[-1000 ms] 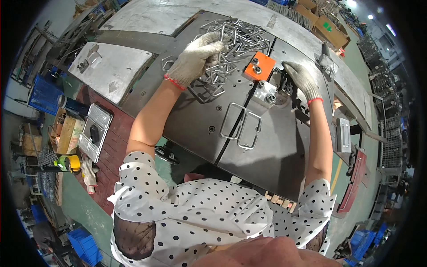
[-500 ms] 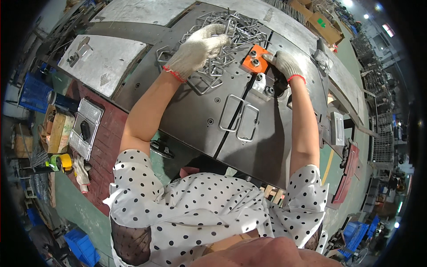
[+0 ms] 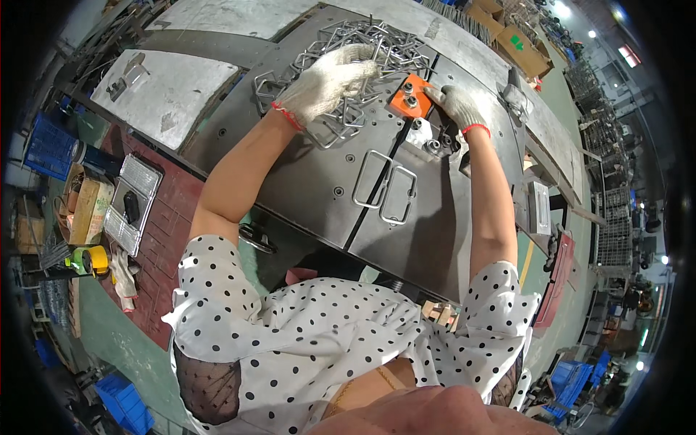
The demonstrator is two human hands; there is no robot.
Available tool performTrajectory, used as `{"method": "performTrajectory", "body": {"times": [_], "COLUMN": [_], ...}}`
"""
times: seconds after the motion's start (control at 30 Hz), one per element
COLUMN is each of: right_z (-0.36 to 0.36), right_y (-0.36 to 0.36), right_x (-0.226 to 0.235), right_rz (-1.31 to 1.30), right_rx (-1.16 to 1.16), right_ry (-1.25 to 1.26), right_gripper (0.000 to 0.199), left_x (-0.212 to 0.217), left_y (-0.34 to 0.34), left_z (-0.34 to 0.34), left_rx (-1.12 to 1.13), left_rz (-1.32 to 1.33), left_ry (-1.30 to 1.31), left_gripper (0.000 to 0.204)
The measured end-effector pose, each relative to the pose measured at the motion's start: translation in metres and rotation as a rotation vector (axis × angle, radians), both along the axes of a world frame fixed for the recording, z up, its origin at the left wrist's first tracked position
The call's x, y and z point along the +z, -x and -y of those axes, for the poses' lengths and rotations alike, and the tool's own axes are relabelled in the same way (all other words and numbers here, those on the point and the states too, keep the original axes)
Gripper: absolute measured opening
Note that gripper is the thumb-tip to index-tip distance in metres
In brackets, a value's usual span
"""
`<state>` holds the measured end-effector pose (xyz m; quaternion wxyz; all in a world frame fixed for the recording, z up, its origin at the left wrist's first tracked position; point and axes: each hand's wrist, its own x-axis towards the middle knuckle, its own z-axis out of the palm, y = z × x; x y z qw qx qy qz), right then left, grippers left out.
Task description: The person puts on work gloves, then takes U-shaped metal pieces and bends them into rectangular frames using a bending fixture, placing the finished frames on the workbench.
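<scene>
Loops of bent metal [image 3: 391, 48] lie heaped on the steel table [image 3: 301, 192], and the gloved left hand [image 3: 331, 80] curls over them; whether it pinches one, I can't tell from here. Across from it, the gloved right hand [image 3: 458, 107] meets the right edge of the orange block [image 3: 410, 94], grip unclear. Two single loops [image 3: 390, 181] lie together, nearer the person.

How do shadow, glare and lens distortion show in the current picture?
Head view: a dark shadow lies on the metal table left of the right forearm, though the orange block shows clearly; head view: a lamp glares at upper right; head view: fisheye bending curves the pale worktop, with blackened corners.
</scene>
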<state>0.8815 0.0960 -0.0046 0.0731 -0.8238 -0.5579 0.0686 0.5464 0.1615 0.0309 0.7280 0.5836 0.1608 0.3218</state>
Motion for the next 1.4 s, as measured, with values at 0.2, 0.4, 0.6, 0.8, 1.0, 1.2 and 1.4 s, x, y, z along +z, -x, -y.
{"method": "performTrajectory", "body": {"times": [0.2, 0.4, 0.6, 0.8, 1.0, 1.2, 1.4], "right_z": [0.08, 0.163, 0.168, 0.177, 0.227, 0.218, 0.213], "right_y": [0.074, 0.102, 0.133, 0.131, 0.116, 0.14, 0.144], "right_x": [0.085, 0.046, -0.02, 0.0, 0.025, -0.01, 0.02], "right_rz": [0.099, -0.229, 0.059, -0.127, 0.024, 0.152, 0.152], "right_rx": [0.115, 0.098, 0.213, 0.342, 0.56, 0.512, 0.417], "right_ry": [-0.38, -0.096, -0.428, -0.581, 0.058, -0.017, -0.355], "right_gripper": [0.057, 0.053, 0.022, 0.012, 0.107, 0.119, 0.105], "left_x": [0.006, 0.004, -0.005, -0.005, -0.006, -0.003, -0.009], "left_y": [0.008, 0.003, -0.002, -0.001, -0.001, -0.003, 0.003], "left_z": [0.005, 0.016, 0.03, 0.035, 0.033, 0.035, 0.035], "left_rx": [-0.047, -0.14, -0.239, -0.266, -0.229, -0.287, -0.368], "left_rz": [0.027, 0.005, -0.013, -0.031, -0.008, 0.027, 0.073], "left_ry": [0.063, 0.033, 0.004, -0.042, 0.007, 0.031, 0.082], "left_gripper": [0.031, 0.033, 0.036, 0.039, 0.037, 0.036, 0.035]}}
